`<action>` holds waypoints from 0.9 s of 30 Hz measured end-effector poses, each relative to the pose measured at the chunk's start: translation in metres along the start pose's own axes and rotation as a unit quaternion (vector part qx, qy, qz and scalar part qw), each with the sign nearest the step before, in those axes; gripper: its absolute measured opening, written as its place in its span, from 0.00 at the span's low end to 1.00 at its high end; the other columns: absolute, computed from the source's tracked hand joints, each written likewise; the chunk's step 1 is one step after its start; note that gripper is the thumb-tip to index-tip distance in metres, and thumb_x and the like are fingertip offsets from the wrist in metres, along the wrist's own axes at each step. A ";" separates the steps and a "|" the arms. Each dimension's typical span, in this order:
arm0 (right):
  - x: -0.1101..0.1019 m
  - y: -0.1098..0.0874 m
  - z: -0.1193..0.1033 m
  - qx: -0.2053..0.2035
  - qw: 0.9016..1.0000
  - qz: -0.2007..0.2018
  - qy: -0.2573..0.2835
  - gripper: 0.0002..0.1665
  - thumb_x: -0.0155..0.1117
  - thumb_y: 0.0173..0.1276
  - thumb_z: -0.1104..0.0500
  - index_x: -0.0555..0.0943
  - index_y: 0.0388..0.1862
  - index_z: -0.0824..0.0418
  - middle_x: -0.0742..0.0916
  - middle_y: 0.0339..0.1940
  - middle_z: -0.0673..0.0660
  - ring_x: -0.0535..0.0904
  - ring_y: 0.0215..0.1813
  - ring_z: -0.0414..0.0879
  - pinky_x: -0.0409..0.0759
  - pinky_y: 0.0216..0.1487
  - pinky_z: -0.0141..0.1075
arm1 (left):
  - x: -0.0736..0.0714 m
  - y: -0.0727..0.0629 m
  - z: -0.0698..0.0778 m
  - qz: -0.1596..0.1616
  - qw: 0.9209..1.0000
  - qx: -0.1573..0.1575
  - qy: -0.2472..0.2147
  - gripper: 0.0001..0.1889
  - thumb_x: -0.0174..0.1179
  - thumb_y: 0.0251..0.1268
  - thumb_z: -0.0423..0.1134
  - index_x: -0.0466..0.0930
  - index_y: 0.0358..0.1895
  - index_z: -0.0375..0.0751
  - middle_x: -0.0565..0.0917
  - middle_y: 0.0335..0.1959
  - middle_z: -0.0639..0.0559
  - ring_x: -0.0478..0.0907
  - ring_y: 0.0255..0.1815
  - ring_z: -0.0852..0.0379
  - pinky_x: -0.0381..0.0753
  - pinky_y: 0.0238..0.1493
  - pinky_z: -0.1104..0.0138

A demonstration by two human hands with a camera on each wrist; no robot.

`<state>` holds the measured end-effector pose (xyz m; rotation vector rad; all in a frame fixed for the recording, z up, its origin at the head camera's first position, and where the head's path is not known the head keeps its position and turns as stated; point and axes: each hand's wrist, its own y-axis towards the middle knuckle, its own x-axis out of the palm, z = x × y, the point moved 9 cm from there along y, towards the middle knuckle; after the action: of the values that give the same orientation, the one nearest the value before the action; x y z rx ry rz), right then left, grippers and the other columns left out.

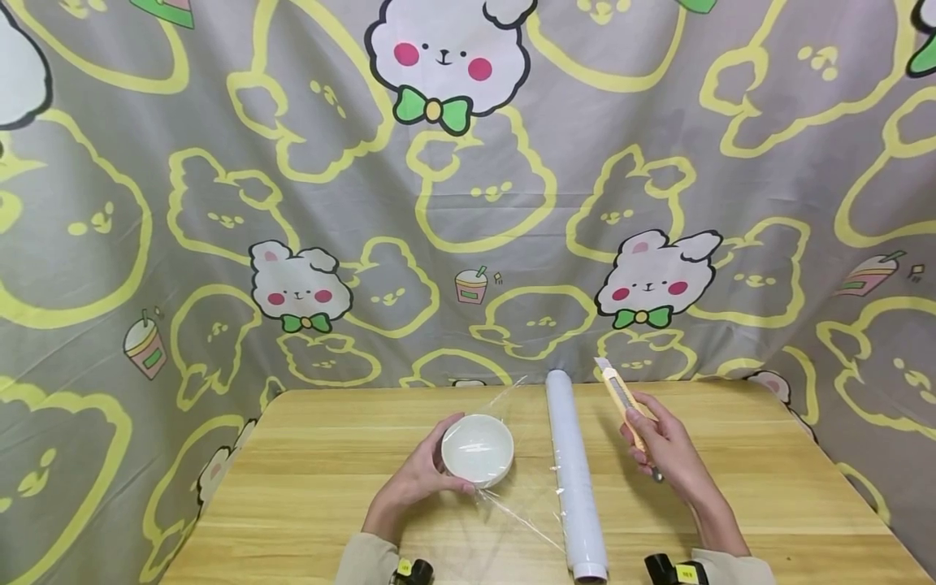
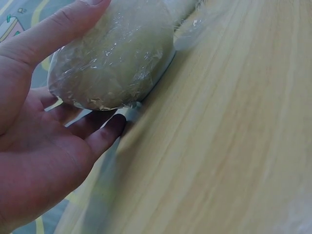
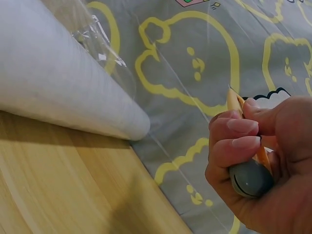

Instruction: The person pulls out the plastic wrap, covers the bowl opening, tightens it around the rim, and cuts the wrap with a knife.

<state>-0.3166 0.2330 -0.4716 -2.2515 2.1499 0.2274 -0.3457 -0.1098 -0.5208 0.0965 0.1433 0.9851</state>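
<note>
My left hand [image 1: 415, 478] grips a small white bowl [image 1: 478, 451] from its left side, thumb in front and fingers round the back. Clear cling film [image 2: 124, 53] lies wrinkled over the bowl in the left wrist view. From the bowl the film stretches right to a long roll of cling film [image 1: 575, 479], which lies on the table pointing away from me. Right of the roll, my right hand [image 1: 671, 453] holds a yellow utility knife [image 1: 617, 388] above the table, its blade out and pointing up and away. The fingers curl round the knife's handle, whose dark end [image 3: 251, 179] shows below them.
The wooden table [image 1: 314, 455] ends at the back against a grey curtain [image 1: 453, 219] printed with cartoon animals, which also hangs at both sides. A loose film corner [image 1: 512, 390] sticks up behind the bowl.
</note>
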 end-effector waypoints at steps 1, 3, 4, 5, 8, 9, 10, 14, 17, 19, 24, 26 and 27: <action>-0.001 0.000 0.000 0.003 1.000 0.004 -0.002 0.29 0.46 0.85 0.50 0.61 0.77 0.62 0.76 0.28 0.57 0.69 0.19 0.37 0.70 0.14 0.30 | 0.000 0.000 0.000 0.000 1.000 0.001 -0.001 0.61 0.81 0.45 0.27 0.48 0.81 0.33 0.65 0.74 0.35 0.67 0.71 0.41 0.68 0.71 0.68; -0.002 0.000 0.000 0.007 1.000 0.009 -0.004 0.29 0.46 0.85 0.50 0.61 0.76 0.62 0.76 0.27 0.57 0.69 0.19 0.37 0.70 0.14 0.30 | 0.000 0.000 0.000 0.000 1.000 0.000 -0.001 0.61 0.81 0.45 0.26 0.47 0.81 0.32 0.65 0.74 0.35 0.67 0.71 0.41 0.68 0.71 0.68; -0.003 0.000 0.001 0.009 1.000 0.013 -0.003 0.29 0.47 0.85 0.49 0.61 0.76 0.62 0.77 0.27 0.57 0.69 0.19 0.37 0.70 0.13 0.30 | 0.000 0.000 0.000 0.001 1.000 -0.001 -0.001 0.61 0.81 0.45 0.26 0.47 0.81 0.32 0.65 0.74 0.35 0.67 0.71 0.41 0.68 0.71 0.68; -0.003 0.000 0.001 0.011 1.000 0.016 -0.003 0.29 0.47 0.85 0.49 0.61 0.76 0.62 0.77 0.27 0.57 0.69 0.18 0.37 0.71 0.13 0.30 | -0.001 0.000 0.000 0.002 1.000 -0.003 -0.001 0.61 0.81 0.45 0.26 0.47 0.81 0.32 0.65 0.74 0.35 0.67 0.71 0.41 0.68 0.71 0.68; -0.005 0.000 0.001 0.013 1.000 0.023 0.001 0.29 0.47 0.85 0.49 0.61 0.75 0.63 0.77 0.27 0.57 0.70 0.18 0.38 0.71 0.14 0.31 | -0.001 0.000 -0.001 0.002 1.000 -0.008 0.001 0.62 0.81 0.44 0.26 0.46 0.81 0.32 0.64 0.75 0.35 0.67 0.72 0.42 0.68 0.71 0.68; -0.006 0.000 0.001 0.014 1.000 0.024 0.001 0.29 0.47 0.85 0.49 0.61 0.75 0.63 0.77 0.27 0.57 0.70 0.19 0.38 0.72 0.14 0.31 | -0.001 0.000 -0.001 0.002 1.000 -0.008 0.001 0.62 0.81 0.44 0.25 0.46 0.81 0.32 0.64 0.75 0.34 0.66 0.72 0.41 0.67 0.71 0.68; -0.006 0.000 0.001 0.015 1.000 0.027 0.001 0.28 0.47 0.85 0.49 0.61 0.75 0.62 0.78 0.27 0.58 0.71 0.19 0.38 0.72 0.14 0.32 | -0.001 0.000 -0.002 0.002 1.000 -0.010 0.001 0.62 0.81 0.44 0.26 0.46 0.81 0.33 0.64 0.75 0.34 0.66 0.72 0.41 0.67 0.71 0.69; -0.007 -0.001 0.001 0.021 0.999 0.028 0.002 0.28 0.46 0.85 0.48 0.61 0.74 0.63 0.79 0.28 0.60 0.75 0.21 0.41 0.80 0.17 0.36 | -0.002 -0.001 -0.001 -0.001 1.000 -0.009 -0.002 0.64 0.81 0.43 0.26 0.44 0.82 0.33 0.63 0.75 0.33 0.65 0.73 0.39 0.66 0.71 0.70; -0.005 -0.002 0.001 0.037 0.999 0.023 0.012 0.28 0.45 0.86 0.49 0.59 0.74 0.65 0.81 0.30 0.62 0.82 0.24 0.45 0.87 0.25 0.44 | -0.002 -0.001 0.002 -0.011 1.000 0.000 -0.005 0.66 0.81 0.42 0.26 0.42 0.82 0.33 0.59 0.77 0.30 0.62 0.74 0.35 0.65 0.72 0.68; -0.004 -0.003 0.002 0.051 0.998 0.018 0.020 0.28 0.46 0.86 0.52 0.58 0.73 0.68 0.82 0.32 0.64 0.86 0.27 0.49 0.89 0.31 0.47 | -0.003 -0.002 0.006 -0.006 1.000 0.004 0.002 0.63 0.80 0.46 0.26 0.42 0.82 0.34 0.55 0.78 0.29 0.60 0.76 0.32 0.65 0.74 0.64; 0.002 -0.006 -0.003 0.072 0.997 0.025 0.024 0.25 0.51 0.84 0.56 0.58 0.67 0.72 0.85 0.36 0.65 0.89 0.35 0.54 0.89 0.39 0.48 | -0.013 -0.006 0.030 0.061 0.997 0.002 0.045 0.46 0.70 0.65 0.31 0.52 0.81 0.40 0.58 0.80 0.34 0.55 0.79 0.33 0.58 0.77 0.51; 0.008 -0.006 -0.008 0.068 0.997 0.029 0.017 0.23 0.51 0.84 0.57 0.60 0.64 0.72 0.85 0.36 0.65 0.88 0.34 0.53 0.89 0.39 0.49 | -0.013 -0.005 0.044 0.085 0.994 0.012 0.066 0.38 0.65 0.70 0.33 0.58 0.79 0.39 0.62 0.78 0.36 0.56 0.79 0.34 0.55 0.78 0.47; 0.012 -0.006 -0.010 0.063 0.997 0.030 0.010 0.22 0.51 0.84 0.58 0.62 0.63 0.72 0.85 0.36 0.65 0.88 0.33 0.53 0.89 0.37 0.50 | -0.012 -0.003 0.051 0.092 0.992 0.019 0.078 0.34 0.64 0.72 0.34 0.61 0.78 0.38 0.65 0.77 0.37 0.57 0.78 0.34 0.55 0.78 0.46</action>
<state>-0.3091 0.2202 -0.4634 -2.1327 2.1768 0.0678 -0.3416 -0.1219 -0.4702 0.0691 0.3012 1.1753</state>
